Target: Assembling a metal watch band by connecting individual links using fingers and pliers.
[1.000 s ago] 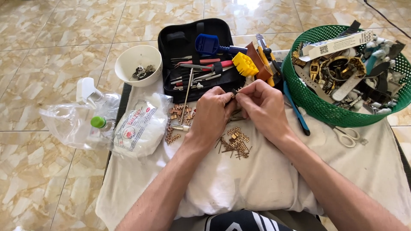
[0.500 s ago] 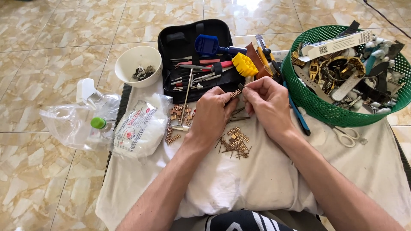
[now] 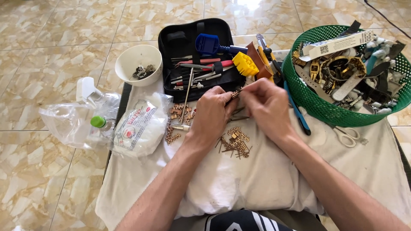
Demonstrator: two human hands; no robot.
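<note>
Gold watch links [image 3: 235, 94] sit between the hands; white cloth [image 3: 257, 179], green basket [image 3: 317, 107], black tool case [image 3: 180, 38], white bowl [image 3: 128, 60], beige marbled floor tiles [image 3: 51, 51].

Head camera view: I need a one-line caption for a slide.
Both hands, left hand and right hand, pinch a gold watch-band segment over a white cloth, beside a black tool case and green basket.
</note>
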